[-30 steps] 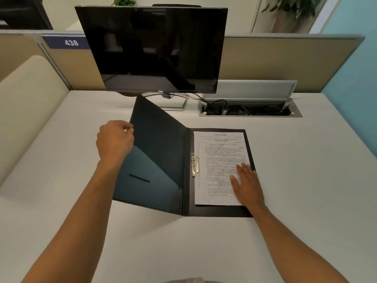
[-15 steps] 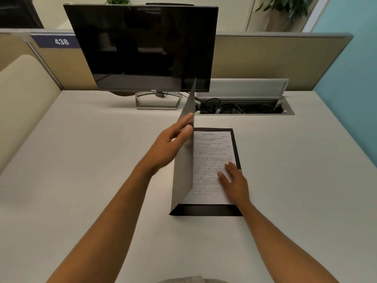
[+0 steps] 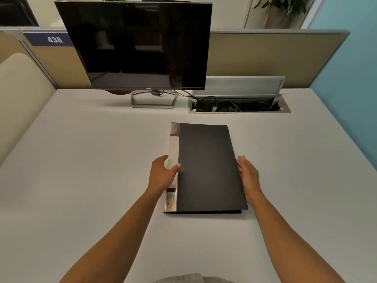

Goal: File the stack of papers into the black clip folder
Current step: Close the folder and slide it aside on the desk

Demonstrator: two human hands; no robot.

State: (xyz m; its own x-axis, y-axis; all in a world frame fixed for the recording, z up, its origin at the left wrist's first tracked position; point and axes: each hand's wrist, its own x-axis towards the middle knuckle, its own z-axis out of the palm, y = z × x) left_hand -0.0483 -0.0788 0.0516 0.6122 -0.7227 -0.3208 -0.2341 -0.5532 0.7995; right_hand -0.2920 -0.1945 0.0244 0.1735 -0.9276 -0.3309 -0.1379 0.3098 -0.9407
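The black clip folder [image 3: 206, 166] lies closed and flat on the white desk, its white labelled spine on the left. The stack of papers is hidden under the cover. My left hand [image 3: 162, 174] holds the folder at the spine, thumb on top of the cover edge and fingers curled against the spine's side. My right hand [image 3: 247, 174] lies along the folder's right edge with its fingers loosely apart, touching the edge and holding nothing.
A dark monitor [image 3: 138, 45] on a metal stand sits at the back of the desk [image 3: 91, 160]. An open cable tray [image 3: 238, 106] with wires is at the back right. Partition panels close off the back and left.
My left hand swung the front cover over to the right and down, so the folder went from open to closed. My right hand came off the papers and moved to the right edge.
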